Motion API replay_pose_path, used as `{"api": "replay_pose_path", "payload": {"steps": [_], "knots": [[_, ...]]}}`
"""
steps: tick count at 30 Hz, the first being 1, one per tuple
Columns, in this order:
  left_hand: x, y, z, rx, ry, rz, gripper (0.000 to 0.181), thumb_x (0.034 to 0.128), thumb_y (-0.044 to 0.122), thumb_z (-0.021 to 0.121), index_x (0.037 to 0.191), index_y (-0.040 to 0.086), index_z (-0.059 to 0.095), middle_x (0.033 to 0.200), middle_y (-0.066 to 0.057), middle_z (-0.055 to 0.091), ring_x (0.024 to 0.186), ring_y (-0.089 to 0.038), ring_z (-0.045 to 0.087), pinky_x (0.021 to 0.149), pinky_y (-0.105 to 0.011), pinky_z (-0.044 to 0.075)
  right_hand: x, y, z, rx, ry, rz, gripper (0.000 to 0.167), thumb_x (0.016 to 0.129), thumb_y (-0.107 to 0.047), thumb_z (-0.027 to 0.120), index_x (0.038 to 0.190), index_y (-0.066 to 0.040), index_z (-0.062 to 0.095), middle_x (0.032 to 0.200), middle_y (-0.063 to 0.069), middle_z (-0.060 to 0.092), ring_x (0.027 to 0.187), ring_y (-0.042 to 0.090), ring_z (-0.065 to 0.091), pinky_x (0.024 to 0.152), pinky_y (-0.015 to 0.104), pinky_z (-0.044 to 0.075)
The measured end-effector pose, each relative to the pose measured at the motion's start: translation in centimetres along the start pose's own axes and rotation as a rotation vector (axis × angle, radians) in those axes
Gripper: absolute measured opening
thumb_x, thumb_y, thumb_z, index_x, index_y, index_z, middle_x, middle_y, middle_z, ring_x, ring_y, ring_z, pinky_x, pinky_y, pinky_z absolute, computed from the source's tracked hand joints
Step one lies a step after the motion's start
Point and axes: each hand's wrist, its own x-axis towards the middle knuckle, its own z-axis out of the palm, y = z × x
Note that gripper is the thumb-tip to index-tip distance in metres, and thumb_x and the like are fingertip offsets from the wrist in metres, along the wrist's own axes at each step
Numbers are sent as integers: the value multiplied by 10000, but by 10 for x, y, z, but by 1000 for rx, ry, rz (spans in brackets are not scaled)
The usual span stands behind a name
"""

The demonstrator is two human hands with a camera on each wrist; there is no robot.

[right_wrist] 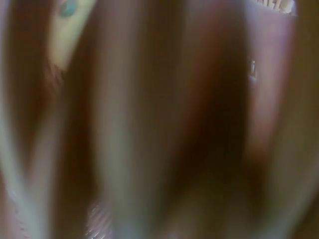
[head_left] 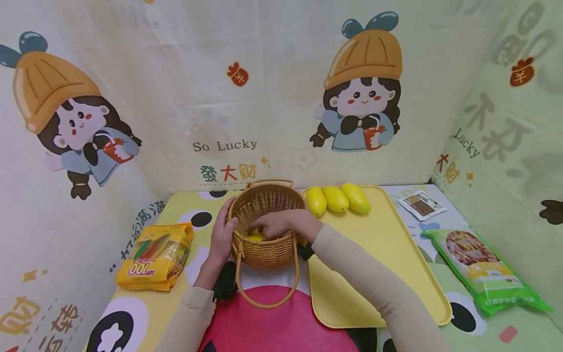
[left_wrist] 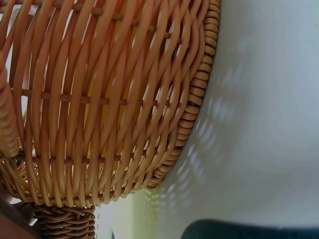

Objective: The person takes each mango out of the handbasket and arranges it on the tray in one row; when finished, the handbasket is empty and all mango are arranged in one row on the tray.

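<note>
A brown wicker basket (head_left: 267,254) stands in the middle of the table, tipped so that its mouth faces the head camera. My left hand (head_left: 223,234) grips its left rim, with the thumb showing at the edge. My right hand (head_left: 276,224) is inside the basket, its fingers curled over a yellow mango (head_left: 255,237) that is mostly hidden. The left wrist view shows the woven basket wall (left_wrist: 109,99) up close, with yellow showing through the gaps. Only blurred strands fill the right wrist view. One basket handle (head_left: 268,306) hangs down in front.
On the right, a yellow tray (head_left: 365,274) carries three mangoes (head_left: 336,199) at its far left end. Beyond it lie a small white packet (head_left: 422,205) and a green bag (head_left: 484,269). An orange bag (head_left: 154,256) lies at left. Printed cloth walls (head_left: 272,98) enclose the table.
</note>
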Motion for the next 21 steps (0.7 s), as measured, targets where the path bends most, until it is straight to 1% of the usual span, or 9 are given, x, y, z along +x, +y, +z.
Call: {"api": "replay_pose_path", "payload": {"steps": [3, 6, 10, 14, 17, 21], "knots": [[0, -1, 1, 2, 12, 15, 553, 989, 193, 409, 1528, 311, 370, 1565, 3, 397, 1412, -289, 422, 1122, -573, 381, 1, 1, 0, -19, -11, -6, 558, 910, -124, 557, 1457, -216, 496, 1327, -12, 576, 1113, 135, 523, 975, 279, 457], [0, 0, 1, 6, 17, 18, 552, 986, 200, 409, 1527, 304, 373, 1559, 2, 405, 1401, -297, 433, 1109, -585, 392, 2, 2, 1, -23, -25, -9, 584, 900, -81, 529, 1463, -231, 487, 1383, -23, 552, 1142, 131, 500, 990, 270, 435], [-1, 0, 1, 14, 17, 10, 553, 989, 202, 409, 1532, 300, 366, 1560, 4, 402, 1398, -304, 436, 1097, -595, 404, 2, 3, 1, -4, -60, -17, 626, 905, -46, 500, 1492, -258, 454, 1489, -39, 483, 1265, 122, 445, 1086, 283, 387], [-1, 0, 1, 15, 12, 6, 557, 992, 197, 406, 1540, 280, 355, 1570, -4, 390, 1406, -314, 428, 1094, -602, 404, 1, 2, 2, -1, -74, -7, 640, 924, -59, 512, 1517, -281, 416, 1528, -41, 450, 1349, 132, 415, 1159, 326, 355], [-1, 0, 1, 12, 9, 1, 560, 990, 199, 406, 1543, 269, 352, 1571, -6, 387, 1407, -317, 425, 1093, -606, 404, 0, 2, 2, -1, -74, 13, 652, 924, -72, 530, 1522, -298, 402, 1522, -34, 453, 1336, 143, 425, 1146, 337, 370], [-2, 0, 2, 2, 7, -9, 566, 986, 201, 409, 1548, 236, 346, 1569, -3, 385, 1411, -316, 419, 1096, -607, 400, 0, 2, 2, 17, -81, 27, 677, 914, -63, 536, 1526, -310, 386, 1522, -28, 447, 1307, 144, 429, 1112, 323, 381]]}}
